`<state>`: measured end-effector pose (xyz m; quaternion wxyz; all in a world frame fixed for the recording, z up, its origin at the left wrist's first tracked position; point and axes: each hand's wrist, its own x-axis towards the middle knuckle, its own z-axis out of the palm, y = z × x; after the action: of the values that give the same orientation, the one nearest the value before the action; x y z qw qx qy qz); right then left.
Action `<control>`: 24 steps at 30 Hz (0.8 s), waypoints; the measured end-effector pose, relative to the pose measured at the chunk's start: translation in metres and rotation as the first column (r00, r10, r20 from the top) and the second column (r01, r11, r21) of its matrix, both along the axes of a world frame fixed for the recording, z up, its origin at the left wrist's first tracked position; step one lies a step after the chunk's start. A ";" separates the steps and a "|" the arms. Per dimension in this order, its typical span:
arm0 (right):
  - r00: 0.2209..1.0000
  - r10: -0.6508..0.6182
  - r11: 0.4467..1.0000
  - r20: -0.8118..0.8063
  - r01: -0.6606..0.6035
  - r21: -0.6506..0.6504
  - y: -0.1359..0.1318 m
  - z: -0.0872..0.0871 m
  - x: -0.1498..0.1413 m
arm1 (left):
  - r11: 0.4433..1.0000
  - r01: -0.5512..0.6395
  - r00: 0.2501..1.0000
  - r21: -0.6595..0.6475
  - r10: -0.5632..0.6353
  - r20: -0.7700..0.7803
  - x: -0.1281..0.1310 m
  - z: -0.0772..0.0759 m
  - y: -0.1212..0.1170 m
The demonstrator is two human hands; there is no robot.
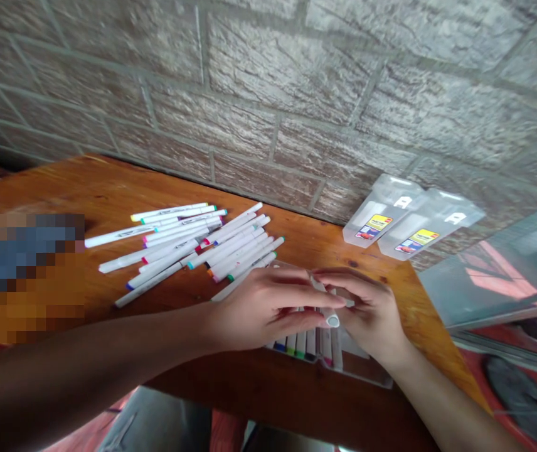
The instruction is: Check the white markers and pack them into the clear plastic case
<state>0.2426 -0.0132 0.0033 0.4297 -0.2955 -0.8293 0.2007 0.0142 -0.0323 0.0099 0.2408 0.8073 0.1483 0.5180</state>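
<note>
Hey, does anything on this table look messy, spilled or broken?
The loose markers lie crossed at mixed angles left of the open case, unlike the row of markers inside it. I see no spill or damage; the two clear boxes by the wall stand side by side.

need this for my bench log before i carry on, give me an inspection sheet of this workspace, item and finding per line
surface: orange-brown wooden table with dark knots
job's things: clear plastic case lying open, partly filled with white markers with coloured ends
clutter: loose pile of similar white markers; two translucent plastic containers with yellow-and-blue labels by the wall
grippers: left hand holds a white marker with a grey end over the case; right hand close beside it, its contact cannot be told
cables: nothing seen
surroundings: grey stone-block wall behind; area at far left pixelated, contents cannot be told
</note>
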 end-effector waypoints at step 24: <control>0.997 0.047 0.999 0.068 -0.045 -0.026 -0.010 0.004 -0.003 | 0.899 -0.063 0.998 -0.433 0.063 -0.013 -0.002 0.002 0.007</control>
<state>0.2399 -0.0233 0.0073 0.3925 -0.2884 -0.8477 0.2102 0.0120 -0.0249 0.0117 0.3972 0.7282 0.2854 0.4801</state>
